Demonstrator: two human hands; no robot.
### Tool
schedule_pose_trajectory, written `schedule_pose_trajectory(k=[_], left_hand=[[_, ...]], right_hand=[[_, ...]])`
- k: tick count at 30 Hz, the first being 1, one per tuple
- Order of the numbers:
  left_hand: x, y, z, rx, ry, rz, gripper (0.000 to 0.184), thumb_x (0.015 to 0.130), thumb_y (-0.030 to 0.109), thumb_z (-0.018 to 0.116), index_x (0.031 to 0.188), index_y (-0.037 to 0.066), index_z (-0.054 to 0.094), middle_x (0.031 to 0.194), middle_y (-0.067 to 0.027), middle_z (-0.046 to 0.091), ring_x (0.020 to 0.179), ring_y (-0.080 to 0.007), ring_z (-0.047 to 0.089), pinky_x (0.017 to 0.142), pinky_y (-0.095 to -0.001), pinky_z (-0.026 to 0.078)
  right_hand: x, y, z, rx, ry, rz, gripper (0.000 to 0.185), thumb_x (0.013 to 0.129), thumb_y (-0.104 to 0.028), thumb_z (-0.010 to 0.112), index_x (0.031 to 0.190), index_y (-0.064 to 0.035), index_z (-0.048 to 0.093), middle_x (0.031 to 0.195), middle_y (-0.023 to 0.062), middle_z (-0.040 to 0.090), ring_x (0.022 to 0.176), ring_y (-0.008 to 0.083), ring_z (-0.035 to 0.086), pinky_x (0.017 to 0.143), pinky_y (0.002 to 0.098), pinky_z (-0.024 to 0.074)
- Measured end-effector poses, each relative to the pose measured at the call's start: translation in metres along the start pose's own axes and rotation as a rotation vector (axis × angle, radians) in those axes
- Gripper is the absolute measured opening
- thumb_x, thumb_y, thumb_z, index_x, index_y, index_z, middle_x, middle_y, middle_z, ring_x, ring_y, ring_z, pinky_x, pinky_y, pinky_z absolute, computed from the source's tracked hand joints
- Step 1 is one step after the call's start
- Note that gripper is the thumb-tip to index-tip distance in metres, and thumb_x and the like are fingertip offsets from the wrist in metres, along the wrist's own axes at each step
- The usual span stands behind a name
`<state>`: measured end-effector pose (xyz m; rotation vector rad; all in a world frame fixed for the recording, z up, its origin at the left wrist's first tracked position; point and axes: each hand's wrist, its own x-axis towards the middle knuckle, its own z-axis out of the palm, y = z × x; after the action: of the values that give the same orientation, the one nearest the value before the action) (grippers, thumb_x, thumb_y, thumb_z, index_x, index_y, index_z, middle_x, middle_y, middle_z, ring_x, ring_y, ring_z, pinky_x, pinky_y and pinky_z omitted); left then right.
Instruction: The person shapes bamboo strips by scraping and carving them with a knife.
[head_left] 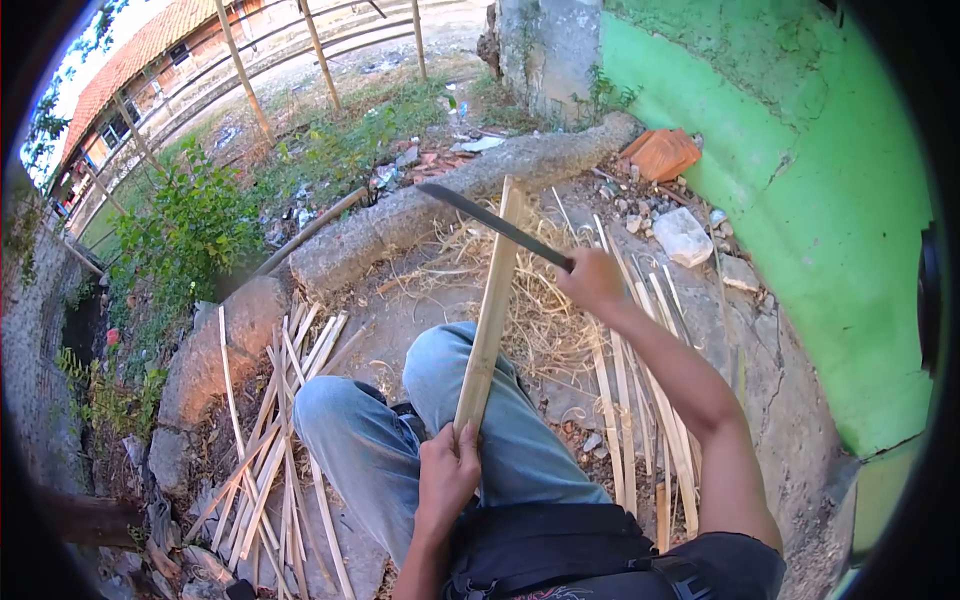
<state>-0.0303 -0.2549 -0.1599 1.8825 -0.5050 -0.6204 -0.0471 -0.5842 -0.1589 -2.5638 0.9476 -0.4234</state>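
My left hand [450, 468] is wrapped round the lower end of a pale bamboo strip [490, 320], which stands up at a slant over my knees. In my right hand [593, 280] is the handle of a long dark machete [490, 222]. Its blade points to the upper left and crosses the strip near the top. Whether the edge touches the strip, I cannot tell. Curly shavings [540, 325] lie on the ground beyond my knees.
Split strips lie in a left pile [262, 480] and a right pile [620, 420]. A low broken concrete kerb [400, 222] curves ahead. At the right stands a green wall [800, 220], with an orange tile piece [665, 155] and a whitish block [683, 236] near its foot.
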Motion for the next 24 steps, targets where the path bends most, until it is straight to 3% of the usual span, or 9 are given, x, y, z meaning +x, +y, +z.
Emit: schedule_pose_trajectory(k=[2,5,8,12,13,16,20,23,24], left_hand=[[-0.004,-0.002,-0.003,-0.079,0.013,-0.131,0.031,0.1,0.017,0.054,0.081,-0.006,0.062,0.057,-0.0132,0.058,0.049,-0.0158,0.052,0.049,-0.0354,0.041],[-0.006,-0.018,-0.005,-0.012,0.011,-0.054,0.032,0.099,0.018,0.054,0.08,-0.006,0.062,0.058,-0.0134,0.058,0.049,-0.0163,0.052,0.05,-0.0357,0.041],[-0.005,-0.01,-0.006,-0.001,0.022,-0.029,0.031,0.099,0.018,0.055,0.081,-0.006,0.062,0.056,-0.0125,0.056,0.05,-0.0152,0.051,0.05,-0.0352,0.041],[-0.009,-0.002,-0.005,-0.051,0.0,-0.13,0.033,0.1,0.02,0.054,0.08,-0.006,0.062,0.056,-0.0097,0.055,0.049,-0.0148,0.051,0.049,-0.0341,0.041],[-0.008,-0.008,-0.005,-0.068,-0.007,-0.087,0.035,0.101,0.021,0.053,0.079,-0.005,0.061,0.056,-0.0069,0.054,0.05,-0.0127,0.05,0.048,-0.0327,0.04],[-0.004,-0.007,-0.005,-0.011,0.009,-0.031,0.035,0.101,0.022,0.054,0.078,-0.004,0.061,0.056,-0.0048,0.053,0.05,-0.0102,0.048,0.047,-0.0317,0.038],[-0.008,-0.002,-0.009,-0.152,-0.032,-0.164,0.034,0.1,0.022,0.054,0.079,-0.004,0.061,0.057,-0.0048,0.055,0.05,-0.0102,0.048,0.047,-0.0319,0.038],[-0.001,-0.007,-0.008,-0.084,-0.011,-0.075,0.034,0.1,0.022,0.054,0.079,-0.003,0.061,0.056,-0.0029,0.053,0.049,-0.0098,0.047,0.046,-0.0307,0.037],[-0.008,-0.009,-0.008,-0.08,-0.008,-0.075,0.034,0.1,0.022,0.054,0.079,-0.003,0.061,0.056,-0.0025,0.052,0.049,-0.0098,0.047,0.046,-0.0305,0.037]], right_hand=[[-0.01,-0.014,0.001,-0.015,-0.01,-0.112,0.027,0.078,-0.028,0.065,0.076,-0.0013,0.07,0.067,0.0195,0.066,0.065,0.0366,0.067,0.067,0.0468,0.0555],[-0.043,-0.025,0.005,-0.141,-0.088,-0.379,0.027,0.078,-0.026,0.065,0.077,-0.0002,0.071,0.066,0.0206,0.066,0.062,0.0392,0.066,0.065,0.0481,0.0553],[0.007,-0.01,-0.005,-0.093,0.009,-0.075,0.025,0.076,-0.025,0.065,0.074,-0.0015,0.069,0.065,0.0213,0.065,0.063,0.0389,0.067,0.067,0.0481,0.0558],[-0.025,-0.036,0.0,-0.133,-0.014,-0.381,0.028,0.077,-0.025,0.063,0.073,0.0008,0.07,0.065,0.0242,0.064,0.063,0.038,0.067,0.063,0.0474,0.055],[-0.027,-0.03,0.0,-0.158,-0.026,-0.557,0.029,0.078,-0.026,0.062,0.073,0.0005,0.07,0.065,0.0236,0.064,0.064,0.038,0.067,0.063,0.0479,0.0544],[0.038,-0.008,-0.013,-0.027,0.087,-0.004,0.026,0.079,-0.026,0.061,0.072,-0.0025,0.069,0.064,0.0221,0.065,0.066,0.0379,0.068,0.067,0.0483,0.0545],[-0.01,-0.046,-0.009,-0.098,0.041,-0.352,0.028,0.079,-0.027,0.062,0.075,-0.0014,0.071,0.066,0.0217,0.066,0.064,0.0374,0.068,0.063,0.0479,0.0545],[-0.007,-0.034,0.001,-0.126,0.0,-0.401,0.026,0.079,-0.026,0.063,0.079,-0.0022,0.072,0.068,0.0206,0.066,0.066,0.0374,0.068,0.065,0.0478,0.0548],[0.007,-0.021,0.006,-0.116,0.04,-0.241,0.025,0.078,-0.026,0.063,0.08,-0.0033,0.073,0.068,0.0204,0.066,0.066,0.0372,0.068,0.065,0.0477,0.0551]])
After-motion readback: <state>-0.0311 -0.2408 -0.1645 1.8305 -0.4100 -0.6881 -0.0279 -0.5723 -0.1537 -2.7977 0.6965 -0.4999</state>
